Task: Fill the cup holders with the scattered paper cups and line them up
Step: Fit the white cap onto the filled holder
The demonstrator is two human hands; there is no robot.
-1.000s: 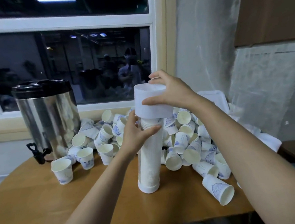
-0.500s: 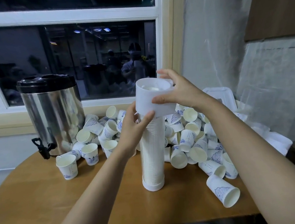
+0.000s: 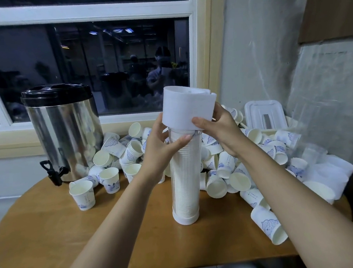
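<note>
— Where is the cup holder (image 3: 184,176)?
— On the wooden table (image 3: 52,241), in front of the scattered paper cups (image 3: 227,165). I see it upright, long axis vertical, base down.
— And the hands?
— The right hand (image 3: 222,134) curls around the white cap (image 3: 188,109) on top; the left hand (image 3: 160,154) grips the cup holder below it. Earlier the cap was tilted; now it is level.

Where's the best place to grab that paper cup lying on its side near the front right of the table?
Probably grip the lying cup across its printed side wall, nearer the closed base, coming down from above. It lies on its side, mouth toward the table's front edge, so the wall faces up.
</note>
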